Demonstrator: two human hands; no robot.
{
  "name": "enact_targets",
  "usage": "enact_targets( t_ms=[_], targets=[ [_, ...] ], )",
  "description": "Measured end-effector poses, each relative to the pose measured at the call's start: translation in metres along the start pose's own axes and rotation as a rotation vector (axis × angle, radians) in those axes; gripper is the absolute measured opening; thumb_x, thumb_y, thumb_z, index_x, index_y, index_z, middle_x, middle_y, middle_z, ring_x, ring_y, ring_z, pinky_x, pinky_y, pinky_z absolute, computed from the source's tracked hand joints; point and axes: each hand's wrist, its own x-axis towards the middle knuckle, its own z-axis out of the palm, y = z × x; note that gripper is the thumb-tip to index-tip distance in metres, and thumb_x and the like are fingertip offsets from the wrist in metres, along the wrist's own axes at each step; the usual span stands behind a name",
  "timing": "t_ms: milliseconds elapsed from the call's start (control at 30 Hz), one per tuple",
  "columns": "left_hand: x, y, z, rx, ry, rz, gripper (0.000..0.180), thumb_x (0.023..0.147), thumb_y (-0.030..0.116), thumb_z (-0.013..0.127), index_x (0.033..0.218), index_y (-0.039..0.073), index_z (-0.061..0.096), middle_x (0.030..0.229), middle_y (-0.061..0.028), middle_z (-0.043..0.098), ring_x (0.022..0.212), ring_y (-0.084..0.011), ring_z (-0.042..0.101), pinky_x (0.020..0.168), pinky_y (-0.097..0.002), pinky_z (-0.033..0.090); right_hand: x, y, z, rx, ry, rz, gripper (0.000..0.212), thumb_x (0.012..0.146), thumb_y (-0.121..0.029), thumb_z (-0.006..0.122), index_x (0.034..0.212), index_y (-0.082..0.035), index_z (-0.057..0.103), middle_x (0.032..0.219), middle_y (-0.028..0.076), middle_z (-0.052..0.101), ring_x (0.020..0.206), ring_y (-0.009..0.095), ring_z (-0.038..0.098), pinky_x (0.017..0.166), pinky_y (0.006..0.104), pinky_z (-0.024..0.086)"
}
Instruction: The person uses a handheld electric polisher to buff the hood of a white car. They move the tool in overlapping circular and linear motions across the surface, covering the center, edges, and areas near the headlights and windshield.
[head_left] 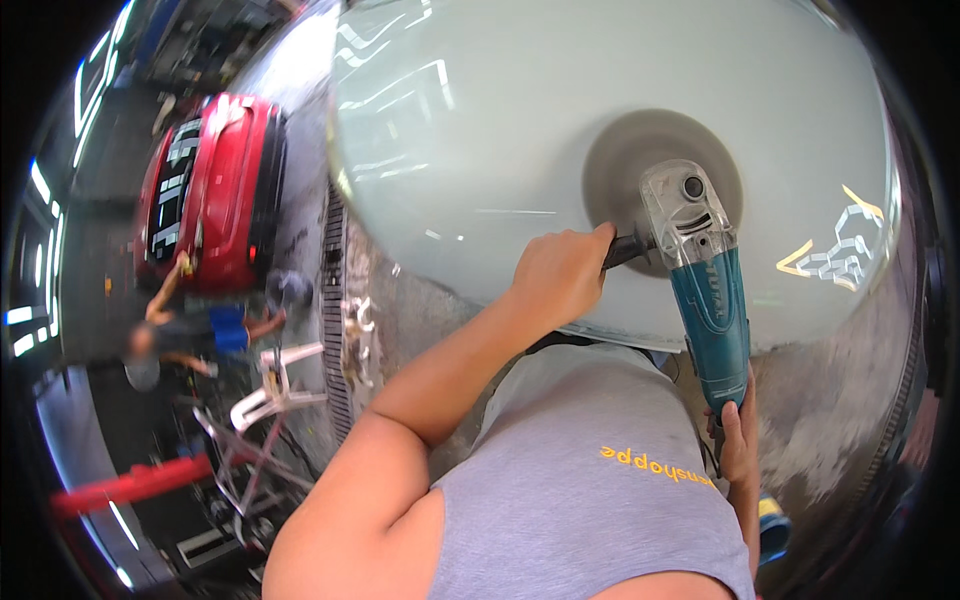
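A teal and silver polisher (712, 310) lies over a glossy pale car panel (470, 120). Its round grey pad (618, 165) rests on the panel and looks blurred, as if spinning. My left hand (563, 268) is closed around the black side handle (627, 250) near the head. At the rear end of the body, my right hand (738, 445) grips the polisher, its fingers partly hidden behind the tool. The tool's back end points toward my body, and a dark cord hangs by my right hand.
To the left stands a red car (225, 190) with another person (190, 335) beside it, one hand on its body. A metal stand (275, 385) is nearer, beside a floor drain grate (338, 320). A blue container (772, 530) sits behind my right arm.
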Motion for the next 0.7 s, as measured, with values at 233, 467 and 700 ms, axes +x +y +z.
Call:
enact_targets(
  t_ms=[233,467,700],
  targets=[
    [-0.015,0.003,0.027,-0.073,0.221,-0.11,0.023,0.09,0.005,0.068,0.112,0.005,0.068,0.083,-0.021,0.073,0.083,-0.0457,0.072,0.072,-0.0587,0.054,0.045,-0.026,-0.039,-0.098,-0.21,-0.018,0.096,0.106,-0.065,0.059,0.173,-0.004,0.026,0.124,0.011,0.064,0.09,0.014,0.06,0.069,0.0268,0.049],
    [-0.013,0.011,0.03,-0.103,0.208,-0.144,0.022,0.089,0.003,0.066,0.112,0.003,0.068,0.086,-0.0215,0.075,0.086,-0.0448,0.074,0.074,-0.0575,0.055,0.066,-0.023,-0.053,-0.487,-0.195,-0.04,0.09,0.093,-0.019,0.081,0.167,0.001,0.033,0.137,0.019,0.064,0.121,0.026,0.063,0.107,0.0386,0.05],
    [-0.008,0.007,0.027,-0.116,0.143,-0.138,0.024,0.09,0.004,0.064,0.114,0.004,0.066,0.089,-0.0219,0.075,0.087,-0.0451,0.074,0.076,-0.0572,0.056,0.063,-0.028,-0.048,-0.496,-0.155,0.011,0.088,0.09,-0.013,0.081,0.163,0.003,0.036,0.141,0.022,0.065,0.128,0.029,0.064,0.112,0.0411,0.047]
  ],
)
